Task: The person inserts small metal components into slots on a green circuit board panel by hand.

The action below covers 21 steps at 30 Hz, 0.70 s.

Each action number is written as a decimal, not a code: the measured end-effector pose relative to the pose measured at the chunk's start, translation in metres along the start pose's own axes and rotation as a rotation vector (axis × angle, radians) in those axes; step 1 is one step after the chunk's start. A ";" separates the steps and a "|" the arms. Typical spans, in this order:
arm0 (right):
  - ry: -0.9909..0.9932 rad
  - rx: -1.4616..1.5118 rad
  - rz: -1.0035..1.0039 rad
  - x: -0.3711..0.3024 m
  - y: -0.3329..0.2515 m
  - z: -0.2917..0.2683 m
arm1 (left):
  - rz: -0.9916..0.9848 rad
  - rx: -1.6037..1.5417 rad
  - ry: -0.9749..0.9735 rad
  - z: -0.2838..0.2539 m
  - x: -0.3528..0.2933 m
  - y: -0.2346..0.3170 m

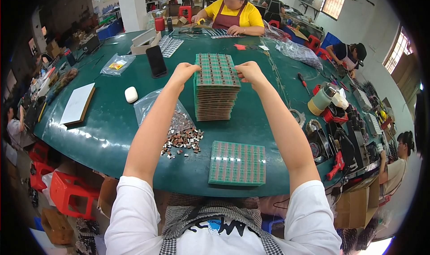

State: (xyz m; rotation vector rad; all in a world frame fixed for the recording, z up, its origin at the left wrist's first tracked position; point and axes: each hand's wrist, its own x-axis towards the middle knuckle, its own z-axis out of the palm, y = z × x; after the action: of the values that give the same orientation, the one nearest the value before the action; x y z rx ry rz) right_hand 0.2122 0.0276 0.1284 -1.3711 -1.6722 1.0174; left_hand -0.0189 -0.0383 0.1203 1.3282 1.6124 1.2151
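Observation:
A tall stack of green circuit board panels [214,105] stands on the table in front of me. The top circuit board panel [216,76] carries rows of small dark components. My left hand [184,71] pinches its left edge near the far corner, fingers closed. On the opposite edge my right hand [251,72] is closed in the same way, its fingertips partly hidden. Closer to me lies a lower pile of bare green panels [237,163]. Between my forearms, small brown-and-silver components [183,141] spill out of a clear plastic bag [154,105].
Left of the stack are a black phone [156,61], a white rounded case [131,94] and a white-topped board [78,103]. A screwdriver [303,82] and a green tape roll [320,102] lie to the right. Across the table [112,143] a person in yellow [237,15] works.

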 end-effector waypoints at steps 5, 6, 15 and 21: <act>0.007 0.007 -0.004 -0.001 -0.001 -0.001 | 0.011 -0.065 0.026 0.002 -0.003 0.006; 0.013 0.009 -0.010 -0.002 -0.003 -0.001 | 0.014 -0.080 0.029 0.001 -0.004 0.006; -0.061 -0.021 0.004 -0.003 -0.012 -0.003 | 0.017 -0.094 0.049 -0.002 -0.009 0.010; -0.062 -0.050 0.005 -0.001 -0.008 0.001 | 0.007 -0.066 0.041 -0.003 -0.008 0.008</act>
State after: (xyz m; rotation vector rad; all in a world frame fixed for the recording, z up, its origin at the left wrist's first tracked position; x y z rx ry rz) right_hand 0.2083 0.0260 0.1352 -1.3895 -1.7507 1.0374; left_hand -0.0179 -0.0467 0.1281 1.2762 1.5834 1.2964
